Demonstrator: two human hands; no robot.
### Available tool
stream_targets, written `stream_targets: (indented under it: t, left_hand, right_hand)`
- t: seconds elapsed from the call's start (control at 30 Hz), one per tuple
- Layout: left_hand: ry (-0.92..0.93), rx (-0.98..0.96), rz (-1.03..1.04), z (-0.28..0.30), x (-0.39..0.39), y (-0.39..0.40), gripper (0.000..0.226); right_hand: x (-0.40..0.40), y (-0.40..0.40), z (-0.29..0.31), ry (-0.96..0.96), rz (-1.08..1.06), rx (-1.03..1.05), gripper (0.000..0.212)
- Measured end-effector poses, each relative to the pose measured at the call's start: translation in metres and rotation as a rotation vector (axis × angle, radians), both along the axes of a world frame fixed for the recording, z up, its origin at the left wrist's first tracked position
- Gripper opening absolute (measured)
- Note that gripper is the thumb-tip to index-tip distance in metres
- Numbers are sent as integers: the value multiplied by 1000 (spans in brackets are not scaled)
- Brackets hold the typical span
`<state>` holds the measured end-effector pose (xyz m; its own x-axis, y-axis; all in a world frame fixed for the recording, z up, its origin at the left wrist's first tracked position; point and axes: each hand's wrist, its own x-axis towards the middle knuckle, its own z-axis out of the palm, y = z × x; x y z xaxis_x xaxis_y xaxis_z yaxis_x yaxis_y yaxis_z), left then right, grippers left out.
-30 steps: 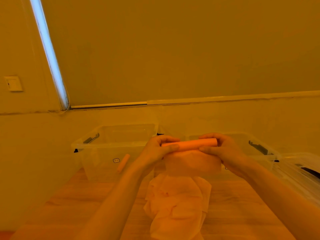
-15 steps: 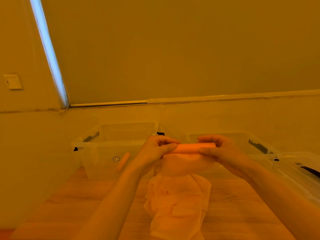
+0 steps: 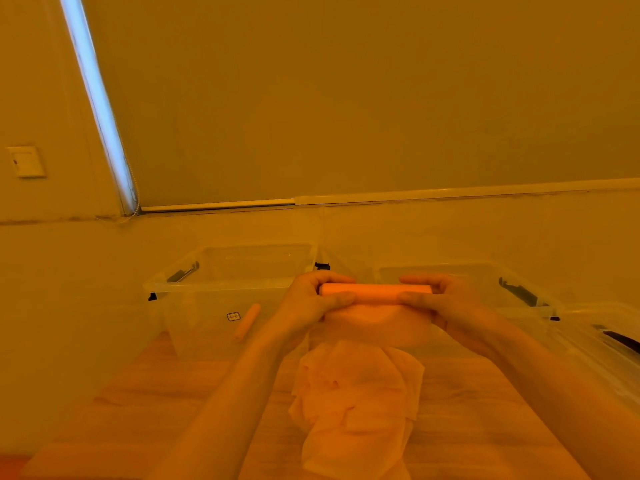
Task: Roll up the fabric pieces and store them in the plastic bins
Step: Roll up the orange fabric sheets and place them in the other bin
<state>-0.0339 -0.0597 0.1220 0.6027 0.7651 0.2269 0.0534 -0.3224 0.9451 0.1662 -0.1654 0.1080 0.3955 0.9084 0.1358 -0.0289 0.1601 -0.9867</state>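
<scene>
Head view, left hand (image 3: 311,301) and right hand (image 3: 446,299) each grip fabric roll (image 3: 375,293), loose fabric pile (image 3: 353,407) below, clear bins (image 3: 221,289) behind

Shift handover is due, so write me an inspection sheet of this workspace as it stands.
Surface: wooden table, bare wood at left.
Job's things: fabric roll held level in the air, an unrolled flap hanging below it; loose fabric pile on the table; left bin holds one finished roll; right bin behind the hands, contents hidden.
Clutter: clear lid at the right edge.
Grippers: left hand and right hand each grip one end of the roll.
Cables: nothing seen.
Surroundings: wall switch; lowered window blind, with a strip of daylight at its left edge.
</scene>
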Motion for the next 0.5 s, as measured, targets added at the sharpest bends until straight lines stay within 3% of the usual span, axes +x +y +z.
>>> stream_targets:
  t: [0.23, 0.4, 0.5]
  left_hand:
    - [-40, -2, 8, -2, 3, 2, 15]
    - [-38, -7, 10, -3, 4, 3, 15]
    - [-26, -19, -10, -3, 5, 2, 19]
  right_hand:
    - [-1, -2, 1, -65, -22, -24, 40]
    - [0, -1, 2, -21, -4, -7, 13]
    - [0, -1, 1, -31, -38, -4, 9]
